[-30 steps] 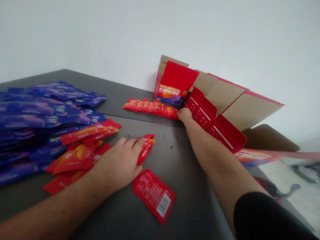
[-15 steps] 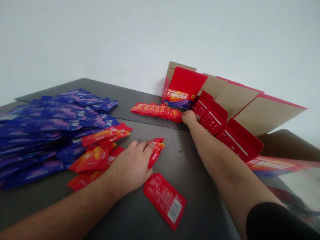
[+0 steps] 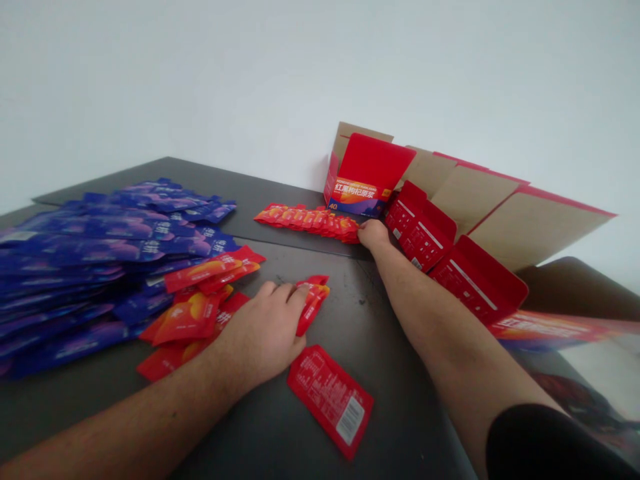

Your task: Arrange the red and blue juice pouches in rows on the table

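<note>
My left hand (image 3: 273,327) is curled over a few red sachets (image 3: 313,303), its fingers closed on them against the table. Just below it, a single red sachet (image 3: 333,400) lies barcode side up. To its left is a loose pile of red-and-orange sachets (image 3: 187,317). Farther off, a long overlapping row of red sachets (image 3: 310,221) lies on the table. My right hand (image 3: 373,235) is at the right end of that row, closed against the end sachets; its fingertips are mostly hidden.
A large heap of blue-purple sachets (image 3: 100,253) covers the table's left side. Behind my right hand stands an open printed box (image 3: 357,193). More open red boxes (image 3: 425,223) line the right side, beside my right forearm. A pale wall rises behind the table (image 3: 400,373).
My right hand has shifted slightly left, and the row of red sachets has slid left with it. The left hand stays in place on its sachets.
</note>
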Action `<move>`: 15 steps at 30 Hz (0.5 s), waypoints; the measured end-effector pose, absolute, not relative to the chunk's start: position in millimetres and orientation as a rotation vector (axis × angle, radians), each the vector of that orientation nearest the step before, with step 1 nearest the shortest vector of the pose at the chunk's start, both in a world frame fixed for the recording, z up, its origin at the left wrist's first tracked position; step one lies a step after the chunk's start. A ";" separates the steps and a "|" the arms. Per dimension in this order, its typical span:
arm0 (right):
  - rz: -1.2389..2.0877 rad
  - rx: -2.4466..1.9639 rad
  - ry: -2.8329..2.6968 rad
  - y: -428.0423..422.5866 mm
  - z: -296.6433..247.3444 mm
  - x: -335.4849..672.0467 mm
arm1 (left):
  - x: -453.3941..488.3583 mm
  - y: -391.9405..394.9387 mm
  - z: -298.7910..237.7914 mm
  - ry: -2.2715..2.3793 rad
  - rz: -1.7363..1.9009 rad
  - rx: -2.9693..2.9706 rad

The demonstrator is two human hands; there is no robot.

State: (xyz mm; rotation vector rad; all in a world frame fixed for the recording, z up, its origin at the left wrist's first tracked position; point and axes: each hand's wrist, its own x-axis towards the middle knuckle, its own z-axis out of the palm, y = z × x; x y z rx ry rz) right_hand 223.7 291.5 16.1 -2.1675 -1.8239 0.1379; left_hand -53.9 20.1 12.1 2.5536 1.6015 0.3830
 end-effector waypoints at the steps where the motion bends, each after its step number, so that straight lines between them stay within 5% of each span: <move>1: 0.127 -2.153 -1.800 286.5 18.3 224.3 | -54.3 20.2 12.4 1.601 0.385 2.553; 8: 0.264 -1.980 -1.790 213.8 48.0 216.9 | -58.7 23.0 11.8 1.561 0.412 2.604; 15: 1.152 -1.557 -1.928 92.9 26.7 161.9 | -54.0 23.6 11.4 1.587 0.513 2.553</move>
